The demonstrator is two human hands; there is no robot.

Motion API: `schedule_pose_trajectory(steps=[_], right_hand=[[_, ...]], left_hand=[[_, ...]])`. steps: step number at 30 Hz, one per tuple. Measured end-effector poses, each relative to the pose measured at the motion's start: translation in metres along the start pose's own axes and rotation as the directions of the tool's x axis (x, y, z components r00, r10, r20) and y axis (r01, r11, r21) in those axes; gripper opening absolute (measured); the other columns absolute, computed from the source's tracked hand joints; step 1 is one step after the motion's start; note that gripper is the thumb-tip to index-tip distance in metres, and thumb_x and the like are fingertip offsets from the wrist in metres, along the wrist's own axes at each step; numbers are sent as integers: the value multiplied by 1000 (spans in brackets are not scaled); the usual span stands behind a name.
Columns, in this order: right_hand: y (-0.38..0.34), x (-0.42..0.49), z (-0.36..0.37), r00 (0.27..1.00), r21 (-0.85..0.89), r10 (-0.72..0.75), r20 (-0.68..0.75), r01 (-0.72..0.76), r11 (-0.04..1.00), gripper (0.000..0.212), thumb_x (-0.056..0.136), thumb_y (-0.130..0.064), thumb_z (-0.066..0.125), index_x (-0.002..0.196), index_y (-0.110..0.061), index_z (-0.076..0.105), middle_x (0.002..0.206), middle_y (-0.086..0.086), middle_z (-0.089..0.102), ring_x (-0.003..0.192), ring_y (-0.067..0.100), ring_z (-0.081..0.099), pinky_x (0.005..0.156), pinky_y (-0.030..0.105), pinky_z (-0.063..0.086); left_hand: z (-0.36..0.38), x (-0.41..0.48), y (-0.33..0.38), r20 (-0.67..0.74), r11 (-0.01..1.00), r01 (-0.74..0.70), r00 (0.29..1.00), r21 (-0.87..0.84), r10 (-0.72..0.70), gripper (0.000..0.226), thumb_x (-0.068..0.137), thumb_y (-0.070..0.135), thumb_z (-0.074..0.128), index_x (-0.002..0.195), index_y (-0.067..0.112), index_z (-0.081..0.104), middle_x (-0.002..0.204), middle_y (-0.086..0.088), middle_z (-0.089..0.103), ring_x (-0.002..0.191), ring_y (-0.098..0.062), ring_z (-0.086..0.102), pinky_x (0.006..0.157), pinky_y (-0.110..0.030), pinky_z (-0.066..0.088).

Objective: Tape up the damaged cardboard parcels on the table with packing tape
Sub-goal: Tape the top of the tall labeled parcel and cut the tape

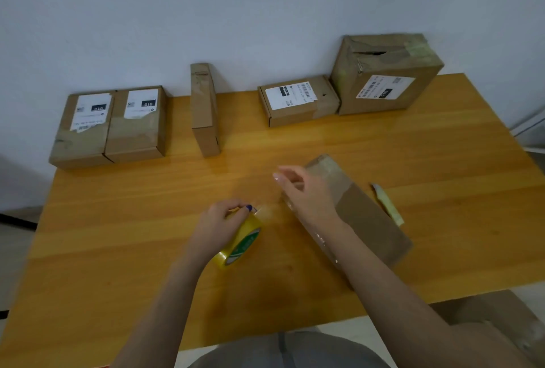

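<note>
The left hand [219, 220] curls round the yellow packing tape roll [240, 242], just left of the flat cardboard parcel [365, 217]. The right hand [306, 195] is over the parcel's left edge, too blurred to show whether it grips anything. Well behind the parcel, the large box [386, 84] has a torn top and its contents are hidden.

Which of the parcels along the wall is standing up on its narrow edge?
The thin parcel in the middle of the row. It shows no label; the other four all show white labels.

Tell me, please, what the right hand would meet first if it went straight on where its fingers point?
Probably the narrow box standing on edge, after a stretch of table; depth is unclear, so the right hand might pass beside it.
</note>
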State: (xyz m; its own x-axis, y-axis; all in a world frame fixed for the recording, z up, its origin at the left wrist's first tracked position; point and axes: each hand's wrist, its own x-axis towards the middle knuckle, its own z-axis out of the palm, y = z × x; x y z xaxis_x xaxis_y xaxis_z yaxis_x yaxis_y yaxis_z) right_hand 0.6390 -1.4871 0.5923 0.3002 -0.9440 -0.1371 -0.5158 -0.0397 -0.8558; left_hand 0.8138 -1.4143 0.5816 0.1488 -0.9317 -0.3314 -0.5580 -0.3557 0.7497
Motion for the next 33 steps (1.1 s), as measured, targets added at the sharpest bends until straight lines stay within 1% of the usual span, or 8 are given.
schedule_pose_trajectory(steps=[3, 6, 11, 18, 23, 27, 30, 33], right_hand=[[-5, 0, -1, 949, 172, 213, 234, -256, 951, 55, 82, -43, 71, 128, -22, 50, 110, -3, 63, 100, 7, 59, 82, 20, 50], [-4, 2, 3, 904, 314, 284, 321, -384, 868, 51, 82, -23, 75, 126, -10, 51, 102, 10, 65, 88, 13, 63, 70, 21, 54], [-11, 5, 3, 887, 265, 265, 379, -378, 887, 53, 79, -28, 78, 124, -14, 54, 111, 9, 63, 97, 13, 61, 77, 22, 54], [-21, 10, 2, 883, 377, 250, 398, -406, 833, 38, 81, -11, 74, 114, -5, 56, 84, 9, 66, 69, 12, 63, 68, 21, 57], [-32, 18, -10, 867, 340, 255, 428, -416, 843, 28, 81, -6, 73, 101, -8, 53, 80, 7, 62, 66, 13, 61, 63, 20, 56], [-43, 25, -17, 860, 328, 278, 428, -435, 839, 32, 81, -2, 72, 104, -4, 50, 79, 6, 58, 66, 13, 60, 61, 20, 56], [-48, 29, -23, 826, 347, 330, 457, -507, 789, 35, 80, 1, 72, 106, -5, 48, 78, 7, 59, 66, 13, 58, 62, 22, 55], [-48, 32, -25, 789, 335, 399, 467, -575, 746, 54, 80, 2, 72, 125, -1, 42, 75, 7, 60, 65, 14, 58, 65, 27, 55]], left_hand=[[0, -1, 4, -40, 998, -10, 999, -66, 8, 21, 95, 24, 53, 82, 35, 65, 75, 14, 65, 69, -11, 62, 59, -29, 46], [0, -4, 6, -44, 991, -26, 999, -129, 20, 18, 95, 26, 54, 88, 33, 68, 80, 12, 68, 72, -8, 63, 60, -26, 49], [-5, -8, 3, -57, 976, -89, 995, -199, 79, 14, 95, 28, 56, 93, 31, 69, 86, 8, 70, 78, -12, 65, 70, -37, 53], [-7, -11, 3, -26, 973, -101, 995, -208, 98, 11, 91, 31, 59, 93, 40, 65, 87, 19, 69, 79, -3, 65, 69, -29, 54], [-2, -9, -6, 24, 949, -107, 992, -297, 120, 39, 68, 69, 66, 103, 52, 62, 87, -17, 68, 79, -43, 61, 70, -55, 52], [14, -6, -4, -107, 931, -152, 987, -332, 123, 46, 63, 73, 68, 104, 56, 57, 82, -22, 63, 75, -47, 61, 68, -61, 51], [19, -5, 4, -172, 936, -177, 977, -303, 129, 49, 62, 73, 67, 106, 55, 54, 74, -23, 62, 66, -40, 57, 56, -48, 51], [17, -8, 18, -225, 949, -199, 964, -244, 144, 45, 67, 50, 72, 108, 49, 53, 54, 7, 55, 48, -7, 45, 46, -19, 35]])
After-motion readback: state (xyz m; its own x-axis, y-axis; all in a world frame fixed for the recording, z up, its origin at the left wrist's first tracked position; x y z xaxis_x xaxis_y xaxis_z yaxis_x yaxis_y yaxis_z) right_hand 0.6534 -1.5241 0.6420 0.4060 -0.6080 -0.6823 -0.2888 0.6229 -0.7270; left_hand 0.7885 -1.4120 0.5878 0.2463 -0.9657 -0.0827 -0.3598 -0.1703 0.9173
